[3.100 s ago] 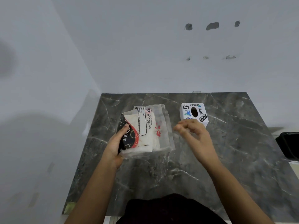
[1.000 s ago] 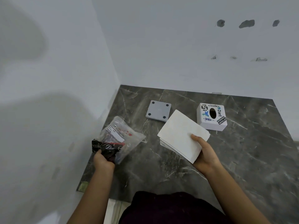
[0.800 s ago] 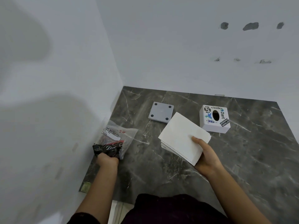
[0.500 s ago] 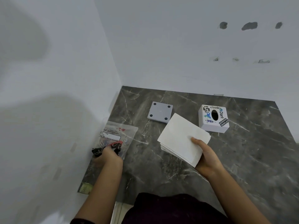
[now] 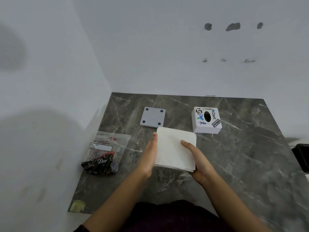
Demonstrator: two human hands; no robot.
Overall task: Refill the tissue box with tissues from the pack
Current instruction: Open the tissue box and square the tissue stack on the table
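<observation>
1. Two white walls meet in a corner at the far left of a dark grey marbled tabletop [image 5: 234,156]; the back wall [image 5: 167,47] has three dark patches up high and three small chips lower down.
2. A yellowish scrap [image 5: 77,205] sits on the tabletop's near left corner. A black object [image 5: 301,154] shows at the right edge, can't tell what it is.
3. Tissue box [image 5: 207,119]: white cube with stickers, far right of centre, oval slot on top facing up. Slot looks dark, can't see contents.
4. Grey square panel [image 5: 153,117] with four dark round dots at its corners lies flat at far centre, well apart from the box on its left. Its near edge is just beside the stack's far corner.
5. Tissue pack [image 5: 104,153]: clear plastic wrapper with black and red print, lying flat at the left by the side wall, no hand on it. Looks flattened; contents unclear.
6. Stack of white tissues [image 5: 173,148] is held between my hands over the middle of the tabletop, near side of the box and not touching it.
7. Left hand [image 5: 149,156]: flat, fingers straight, pressed along the stack's left edge, so an open palm and not a closed grip.
8. Right hand [image 5: 199,161]: grip closed on the stack's right near corner, thumb on top, fingers under.
9. Dark clothing [image 5: 175,216] fills the bottom centre.
</observation>
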